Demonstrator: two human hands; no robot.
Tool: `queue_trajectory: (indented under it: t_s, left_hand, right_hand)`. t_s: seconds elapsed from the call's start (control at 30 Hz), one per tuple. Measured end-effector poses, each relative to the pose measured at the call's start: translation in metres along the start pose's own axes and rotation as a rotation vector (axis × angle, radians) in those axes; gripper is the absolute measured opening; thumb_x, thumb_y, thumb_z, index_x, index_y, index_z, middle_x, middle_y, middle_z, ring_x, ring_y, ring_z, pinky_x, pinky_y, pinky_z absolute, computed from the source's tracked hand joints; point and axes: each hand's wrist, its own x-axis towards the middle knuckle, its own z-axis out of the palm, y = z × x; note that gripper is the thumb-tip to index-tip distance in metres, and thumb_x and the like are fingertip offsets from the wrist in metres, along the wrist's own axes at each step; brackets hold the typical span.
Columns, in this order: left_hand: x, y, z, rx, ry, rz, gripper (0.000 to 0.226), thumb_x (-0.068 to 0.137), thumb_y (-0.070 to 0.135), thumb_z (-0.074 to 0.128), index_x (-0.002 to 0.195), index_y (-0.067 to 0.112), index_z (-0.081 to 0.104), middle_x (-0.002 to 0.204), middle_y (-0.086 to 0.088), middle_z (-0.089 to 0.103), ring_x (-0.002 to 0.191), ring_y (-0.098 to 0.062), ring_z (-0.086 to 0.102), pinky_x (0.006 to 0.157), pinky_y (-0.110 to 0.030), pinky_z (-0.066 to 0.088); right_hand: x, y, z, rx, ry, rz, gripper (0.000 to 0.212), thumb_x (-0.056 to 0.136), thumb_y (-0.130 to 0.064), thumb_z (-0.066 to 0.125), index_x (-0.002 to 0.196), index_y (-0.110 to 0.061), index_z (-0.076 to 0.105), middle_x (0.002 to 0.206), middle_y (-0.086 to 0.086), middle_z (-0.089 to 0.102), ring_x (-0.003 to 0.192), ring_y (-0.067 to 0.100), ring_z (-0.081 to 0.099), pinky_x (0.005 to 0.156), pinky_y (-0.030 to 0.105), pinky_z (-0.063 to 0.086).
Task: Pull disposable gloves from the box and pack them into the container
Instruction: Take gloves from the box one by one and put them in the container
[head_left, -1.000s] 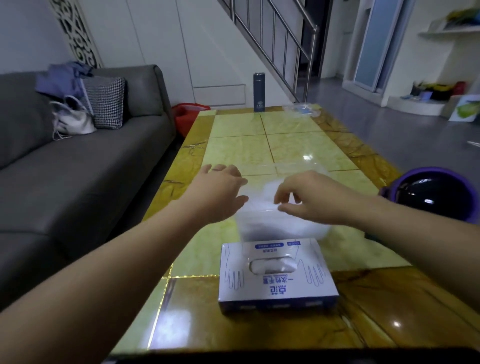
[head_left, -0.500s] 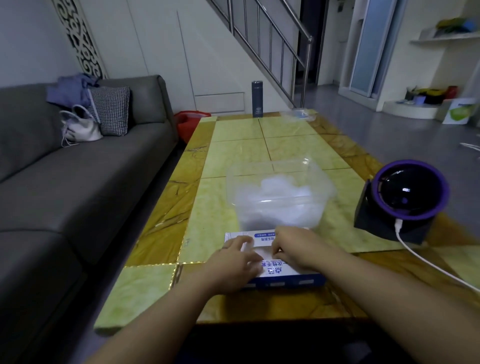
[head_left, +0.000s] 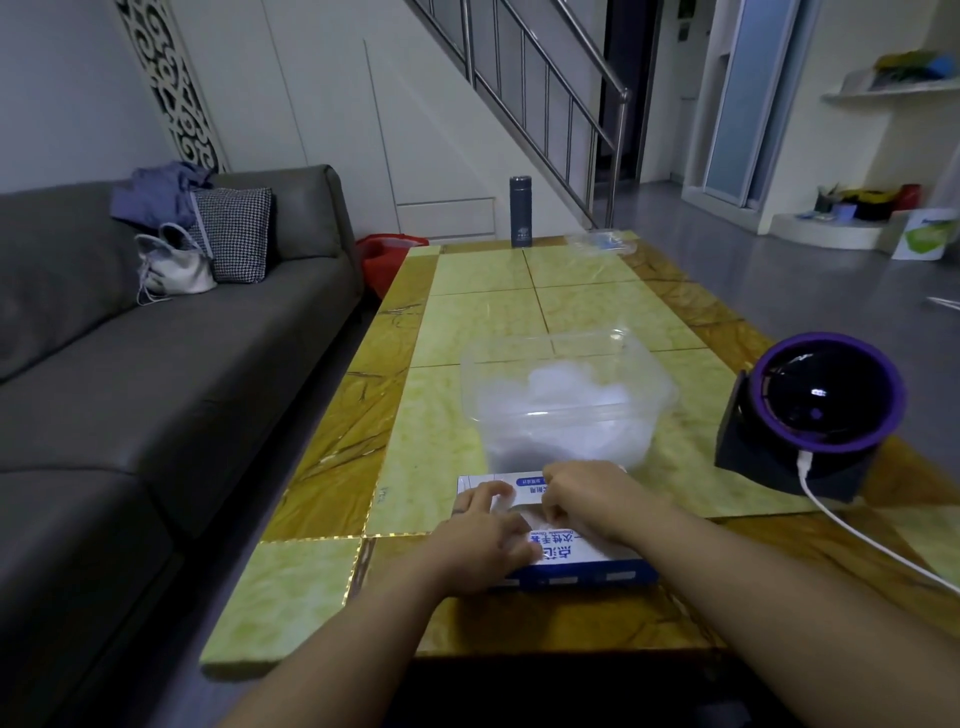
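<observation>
grey sofa (head_left: 156, 353) left, metal-railed staircase (head_left: 545, 104) behind, white walls (head_left: 62, 93), grey floor (head_left: 779, 280), dim light.

Dim, soft focus, wide-angle edge warp.

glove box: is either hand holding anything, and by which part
The left hand rests on top of the glove box, holding nothing. The right hand curls at its opening; whether it pinches anything cannot be told.
</observation>
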Motion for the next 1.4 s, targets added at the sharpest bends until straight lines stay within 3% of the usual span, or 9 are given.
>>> queue_trajectory:
  t_s: [0.2, 0.27, 0.37, 0.57, 0.77, 1.0, 1.1, 1.23, 1.4]
  left_hand:
    - [-0.001, -0.001, 0.003, -0.062, 0.058, -0.001, 0.066, 0.093, 0.049, 0.049, 0.148, 0.028, 0.019, 0.155, 0.003, 0.012, 0.143, -0.022, 0.008, 0.115, -0.041, 0.021]
    - [-0.001, -0.001, 0.003, -0.038, 0.05, -0.004, 0.075, 0.094, 0.05, 0.047, 0.152, 0.026, 0.006, 0.156, 0.003, 0.008, 0.144, -0.023, 0.005, 0.116, -0.041, 0.018]
    - [-0.002, 0.0, 0.002, -0.041, 0.03, -0.008, 0.081, 0.094, 0.05, 0.046, 0.152, 0.024, -0.004, 0.158, 0.003, 0.004, 0.145, -0.023, 0.001, 0.117, -0.042, 0.016]
    - [-0.004, 0.001, 0.002, -0.067, 0.042, -0.008, 0.081, 0.094, 0.05, 0.046, 0.152, 0.021, -0.002, 0.159, 0.004, 0.003, 0.146, -0.02, 0.0, 0.117, -0.041, 0.015]
    - [-0.004, 0.001, 0.002, -0.052, 0.038, -0.013, 0.082, 0.094, 0.051, 0.046, 0.152, 0.019, 0.0, 0.159, 0.003, 0.003, 0.146, -0.021, 0.001, 0.117, -0.042, 0.016]
    - [-0.003, 0.0, 0.002, -0.068, 0.028, -0.015, 0.083, 0.093, 0.052, 0.048, 0.153, 0.021, 0.0, 0.158, 0.004, 0.004, 0.145, -0.022, 0.001, 0.117, -0.043, 0.015]
    - [-0.003, 0.0, 0.001, -0.078, 0.023, -0.007, 0.083, 0.093, 0.051, 0.048, 0.153, 0.021, -0.001, 0.158, 0.005, 0.003, 0.145, -0.021, 0.0, 0.117, -0.043, 0.014]
    - [-0.002, -0.001, 0.002, -0.095, 0.028, 0.003, 0.085, 0.092, 0.051, 0.049, 0.153, 0.022, -0.003, 0.157, 0.003, 0.005, 0.145, -0.023, 0.001, 0.117, -0.044, 0.016]
    - [-0.004, 0.001, 0.002, -0.097, 0.033, -0.013, 0.089, 0.093, 0.05, 0.048, 0.151, 0.018, -0.01, 0.159, 0.001, 0.001, 0.146, -0.022, -0.003, 0.118, -0.041, 0.013]
  right_hand:
    - [-0.011, 0.007, -0.009, -0.048, 0.034, -0.087, 0.009, 0.088, -0.017, 0.056, 0.09, -0.019, 0.065, 0.092, -0.005, 0.051, 0.083, 0.021, 0.052, 0.056, 0.027, 0.025]
    - [-0.011, 0.005, -0.011, -0.06, 0.007, -0.093, 0.002, 0.089, -0.018, 0.055, 0.087, -0.017, 0.057, 0.079, -0.005, 0.045, 0.078, 0.021, 0.045, 0.053, 0.025, 0.024]
    - [-0.008, 0.004, -0.006, -0.087, -0.012, -0.139, 0.01, 0.088, -0.023, 0.056, 0.092, -0.014, 0.061, 0.084, -0.002, 0.045, 0.077, 0.021, 0.043, 0.056, 0.03, 0.024]
    - [0.0, -0.002, -0.005, -0.165, -0.034, -0.167, 0.02, 0.089, -0.018, 0.055, 0.103, -0.012, 0.068, 0.09, -0.003, 0.042, 0.079, 0.018, 0.039, 0.05, 0.026, 0.018]
    - [-0.004, 0.007, -0.009, -0.07, 0.003, -0.16, 0.012, 0.087, -0.02, 0.057, 0.094, -0.014, 0.066, 0.084, -0.006, 0.046, 0.082, 0.019, 0.048, 0.062, 0.026, 0.027]
    - [-0.01, 0.005, -0.026, -0.197, 0.12, -0.21, 0.014, 0.094, -0.023, 0.052, 0.099, -0.023, 0.065, 0.106, -0.005, 0.053, 0.088, 0.02, 0.055, 0.066, 0.029, 0.036]
    - [-0.011, 0.004, -0.017, -0.111, 0.133, -0.17, 0.018, 0.095, -0.024, 0.048, 0.109, -0.025, 0.059, 0.115, -0.005, 0.051, 0.095, 0.019, 0.054, 0.068, 0.028, 0.032]
    - [-0.01, 0.0, -0.015, 0.0, 0.012, -0.143, 0.037, 0.094, -0.022, 0.05, 0.129, -0.03, 0.055, 0.123, -0.007, 0.047, 0.106, 0.016, 0.05, 0.076, 0.029, 0.039]
    - [-0.007, -0.008, -0.018, -0.024, 0.015, -0.153, 0.015, 0.089, -0.02, 0.059, 0.094, -0.021, 0.073, 0.105, -0.004, 0.057, 0.1, 0.02, 0.053, 0.073, 0.032, 0.046]
